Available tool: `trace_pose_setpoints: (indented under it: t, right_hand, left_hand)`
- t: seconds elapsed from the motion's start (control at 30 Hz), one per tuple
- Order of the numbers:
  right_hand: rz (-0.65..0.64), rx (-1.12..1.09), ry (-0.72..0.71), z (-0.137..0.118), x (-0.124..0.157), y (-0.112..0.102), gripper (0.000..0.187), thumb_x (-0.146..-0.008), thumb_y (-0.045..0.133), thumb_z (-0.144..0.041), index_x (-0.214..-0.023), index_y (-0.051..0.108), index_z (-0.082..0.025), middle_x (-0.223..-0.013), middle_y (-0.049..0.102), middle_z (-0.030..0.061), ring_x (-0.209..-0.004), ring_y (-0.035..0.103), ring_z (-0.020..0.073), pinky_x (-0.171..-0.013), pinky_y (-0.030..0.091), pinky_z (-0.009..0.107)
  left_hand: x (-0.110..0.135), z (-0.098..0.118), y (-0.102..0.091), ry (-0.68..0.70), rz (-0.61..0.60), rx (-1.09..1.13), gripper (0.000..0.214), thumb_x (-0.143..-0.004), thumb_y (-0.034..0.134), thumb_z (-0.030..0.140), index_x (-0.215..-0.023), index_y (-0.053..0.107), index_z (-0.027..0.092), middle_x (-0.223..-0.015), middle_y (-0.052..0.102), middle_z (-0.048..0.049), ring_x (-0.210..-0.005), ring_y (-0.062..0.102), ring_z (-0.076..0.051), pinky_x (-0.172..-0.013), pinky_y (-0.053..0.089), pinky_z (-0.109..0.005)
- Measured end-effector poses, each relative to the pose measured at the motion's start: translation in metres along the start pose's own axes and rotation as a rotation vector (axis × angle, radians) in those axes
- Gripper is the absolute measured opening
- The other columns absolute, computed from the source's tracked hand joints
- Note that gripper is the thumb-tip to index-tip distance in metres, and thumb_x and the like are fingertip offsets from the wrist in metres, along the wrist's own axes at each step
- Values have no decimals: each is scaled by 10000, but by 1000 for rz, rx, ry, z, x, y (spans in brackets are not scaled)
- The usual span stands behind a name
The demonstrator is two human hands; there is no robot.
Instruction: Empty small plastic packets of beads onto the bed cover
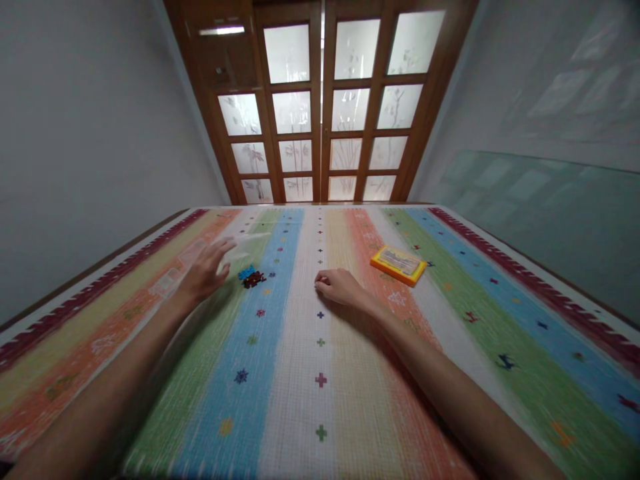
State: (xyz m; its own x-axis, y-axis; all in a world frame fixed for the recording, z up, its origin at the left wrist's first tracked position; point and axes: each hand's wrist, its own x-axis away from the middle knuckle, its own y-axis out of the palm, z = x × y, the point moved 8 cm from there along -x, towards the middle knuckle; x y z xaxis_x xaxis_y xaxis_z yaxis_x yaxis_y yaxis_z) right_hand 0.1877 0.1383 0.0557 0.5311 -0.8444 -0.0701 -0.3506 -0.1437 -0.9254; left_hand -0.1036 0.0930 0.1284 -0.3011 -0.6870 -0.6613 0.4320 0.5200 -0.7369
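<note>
On the left of the table, my left hand (207,268) is raised a little, with its fingers stretched and its thumb apart. A see-through plastic bag (245,245) lies by its fingertips; whether they touch it I cannot tell. Just right of that hand sits a small pile of blue pieces (247,273) and dark brown pieces (254,279). Near the middle of the cloth rests my right hand (339,287), its fingers curled together and anything inside them hidden. To its right lies a flat yellow box (399,265) with a pale picture on top.
A striped, patterned tablecloth (295,400) covers the table. Past the far edge stand wooden doors (325,100) with frosted panes. Plain walls rise at both sides, and a pale green glass panel (545,220) leans along the right.
</note>
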Motion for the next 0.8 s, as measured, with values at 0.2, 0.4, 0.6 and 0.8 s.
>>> trace_pose_setpoints:
  t: [0.2, 0.4, 0.6, 0.8]
  right_hand:
    - [5, -16, 8, -1, 1, -2, 262, -919, 536, -202, -1049, 760, -165, -1047, 773, 109, -942, 705, 227, -816, 475, 298]
    - [17, -29, 16, 0, 2, -4, 256, -907, 550, -206, -1045, 764, -178, -1038, 777, 98, -942, 712, 226, -801, 475, 288]
    - [11, -55, 18, -1, 2, -2, 258, -898, 549, -197, -1035, 765, -173, -1018, 779, 96, -930, 712, 215, -792, 474, 277]
    - [-81, -94, -144, 2, 5, -13, 286, -903, 544, -235, -1086, 746, -148, -1085, 763, 120, -949, 715, 224, -832, 510, 307]
  left_hand:
    - [-26, -35, 47, -287, -29, 70, 543, -777, 662, 324, -1283, 522, 185, -1174, 654, -102, -918, 680, -225, -885, 590, -430]
    - [-41, -59, 94, -431, -246, -144, 294, -809, 620, 309, -1048, 682, 151, -1097, 706, -129, -955, 679, -276, -904, 540, -402]
    - [-31, -74, 104, -447, -324, -263, 244, -852, 553, 313, -853, 764, 191, -854, 739, -119, -975, 659, -325, -983, 451, -462]
    - [-19, -83, 97, -461, -311, -359, 350, -911, 471, 337, -847, 778, 182, -954, 717, -179, -1046, 590, -352, -926, 438, -482]
